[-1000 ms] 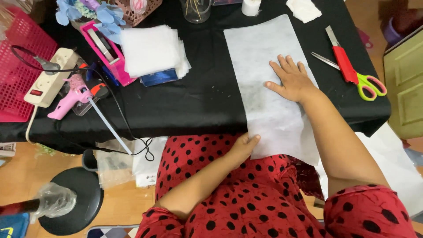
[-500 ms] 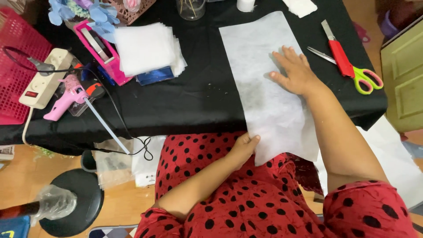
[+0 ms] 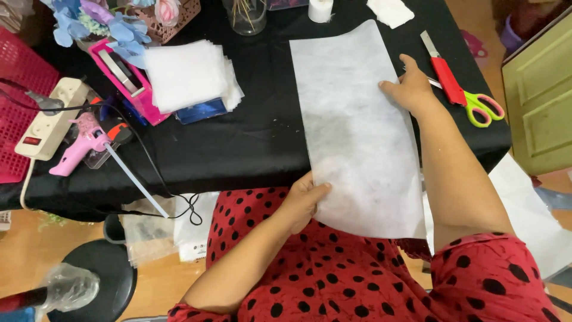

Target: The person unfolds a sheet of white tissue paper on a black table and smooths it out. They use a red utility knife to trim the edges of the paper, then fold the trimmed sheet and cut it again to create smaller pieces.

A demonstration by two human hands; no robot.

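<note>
A long white sheet of thin fabric [image 3: 351, 119] lies across the black table [image 3: 250, 149] and hangs over its near edge onto my lap. My left hand [image 3: 304, 200] pinches the sheet's lower left edge, thumb on top. At the sheet's right edge, partway up, my right hand [image 3: 408, 89] grips the fabric. Scissors with green and pink handles [image 3: 476, 104] and a red utility knife [image 3: 441, 71] lie just right of that hand.
A stack of white fabric squares [image 3: 190, 74] sits on the table's left. Further left are a pink tape dispenser [image 3: 122, 74], a pink glue gun [image 3: 80, 146], a power strip [image 3: 50, 116] and a red basket [image 3: 18, 107]. A glass jar [image 3: 244, 15] stands at the back.
My right hand slid from flat on the sheet's middle to its right edge and took hold there. The left hand keeps its grip at the lower edge.
</note>
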